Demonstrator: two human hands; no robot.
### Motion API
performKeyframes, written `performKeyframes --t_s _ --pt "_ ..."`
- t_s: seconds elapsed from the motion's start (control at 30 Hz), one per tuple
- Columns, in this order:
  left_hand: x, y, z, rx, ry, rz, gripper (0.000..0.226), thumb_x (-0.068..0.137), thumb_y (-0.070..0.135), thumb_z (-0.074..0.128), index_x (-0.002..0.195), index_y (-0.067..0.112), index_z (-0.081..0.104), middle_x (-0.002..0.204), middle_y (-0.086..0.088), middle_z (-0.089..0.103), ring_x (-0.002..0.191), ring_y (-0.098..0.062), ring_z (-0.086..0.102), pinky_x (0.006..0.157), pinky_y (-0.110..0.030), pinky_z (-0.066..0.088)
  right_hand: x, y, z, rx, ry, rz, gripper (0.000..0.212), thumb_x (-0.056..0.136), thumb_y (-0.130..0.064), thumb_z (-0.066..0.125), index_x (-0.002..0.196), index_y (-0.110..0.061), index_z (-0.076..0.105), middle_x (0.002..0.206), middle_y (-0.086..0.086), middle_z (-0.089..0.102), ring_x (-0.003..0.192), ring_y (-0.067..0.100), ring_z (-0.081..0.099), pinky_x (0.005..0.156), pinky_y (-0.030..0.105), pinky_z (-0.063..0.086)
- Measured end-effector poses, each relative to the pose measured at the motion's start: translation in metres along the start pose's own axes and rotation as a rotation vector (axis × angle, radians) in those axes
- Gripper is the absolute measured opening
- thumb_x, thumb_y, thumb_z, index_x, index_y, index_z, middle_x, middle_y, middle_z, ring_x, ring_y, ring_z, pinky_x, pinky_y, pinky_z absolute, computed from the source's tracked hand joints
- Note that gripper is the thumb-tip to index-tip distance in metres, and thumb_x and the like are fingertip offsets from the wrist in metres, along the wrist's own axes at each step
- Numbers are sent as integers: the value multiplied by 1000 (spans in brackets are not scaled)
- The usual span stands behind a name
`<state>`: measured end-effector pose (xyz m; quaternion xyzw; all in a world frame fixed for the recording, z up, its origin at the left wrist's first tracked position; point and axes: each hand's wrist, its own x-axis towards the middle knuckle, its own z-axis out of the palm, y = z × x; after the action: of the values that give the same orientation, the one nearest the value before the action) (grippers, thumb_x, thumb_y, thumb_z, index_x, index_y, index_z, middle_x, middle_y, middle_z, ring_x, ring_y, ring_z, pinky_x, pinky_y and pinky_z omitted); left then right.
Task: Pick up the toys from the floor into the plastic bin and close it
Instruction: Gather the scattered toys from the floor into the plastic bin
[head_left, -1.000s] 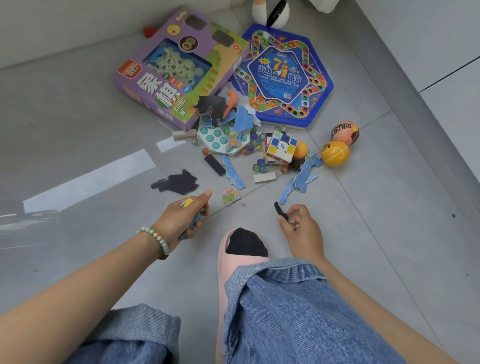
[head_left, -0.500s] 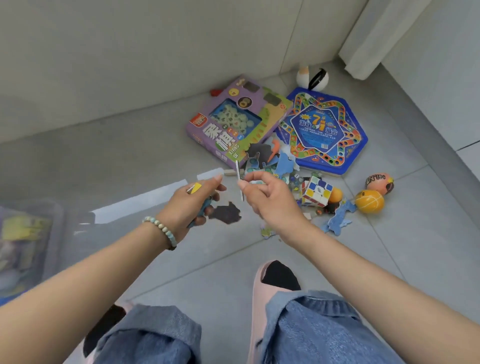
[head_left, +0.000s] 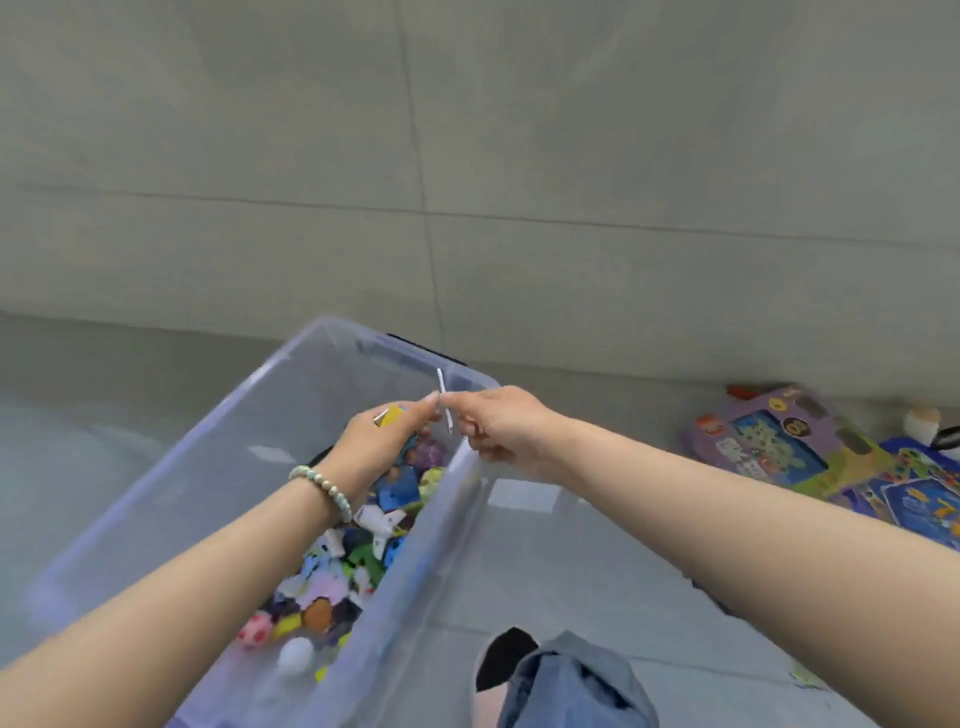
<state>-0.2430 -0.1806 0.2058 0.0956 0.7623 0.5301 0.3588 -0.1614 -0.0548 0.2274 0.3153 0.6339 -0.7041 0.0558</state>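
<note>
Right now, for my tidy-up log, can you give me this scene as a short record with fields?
bin: plastic bin, open, no lid on it
bin contents: mixed small toys
left hand: left hand over the bin, holds small pieces, one yellow
right hand: right hand above the bin's right rim, pinches a thin white piece
on floor: purple game box and blue game board, to the right of the bin
</note>
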Motion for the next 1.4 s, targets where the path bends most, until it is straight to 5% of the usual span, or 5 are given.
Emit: performKeyframes --t_s 0.2,0.33,0.57,0.93,1.4 --pt "16 -80 -73 -243 62 -307 20 95 27 52 86 10 57 83 -9 56 61 -11 56 50 -21 49 65 32 92 88 -95 297 19 98 -21 45 102 -11 60 103 6 58 88 20 58 78 27 50" --pt "27 -116 -93 -320 -6 -370 37 95 6 50 131 10 47 130 -11 52 109 -23 55 89 -36 49 75 52 100 142 -122 412 44 102 -28 37 139 -6 38 152 13 27 139 31 29 107 40 34" --pt "22 -91 -94 -47 -51 -210 48 88 19 64 133 24 48 138 3 47 124 -16 46 95 -36 40 57 28 54 179 -163 304 40 99 -20 45 138 -11 41 141 10 46 126 28 47 93 34 47" --pt "-1 51 54 29 -358 156 25 89 10 60 113 18 58 104 0 63 87 -10 59 78 -22 50 -79 8 -174 22 171 208 30 95 -22 50 124 -14 53 129 6 58 118 23 56 102 35 43" --pt "37 -25 342 495 -690 -94 28 89 27 62 114 17 58 116 -2 60 95 -15 61 78 -25 52 -155 204 -374 293 504 425 33 89 -25 62 119 -16 52 127 4 54 115 22 54 100 35 44"
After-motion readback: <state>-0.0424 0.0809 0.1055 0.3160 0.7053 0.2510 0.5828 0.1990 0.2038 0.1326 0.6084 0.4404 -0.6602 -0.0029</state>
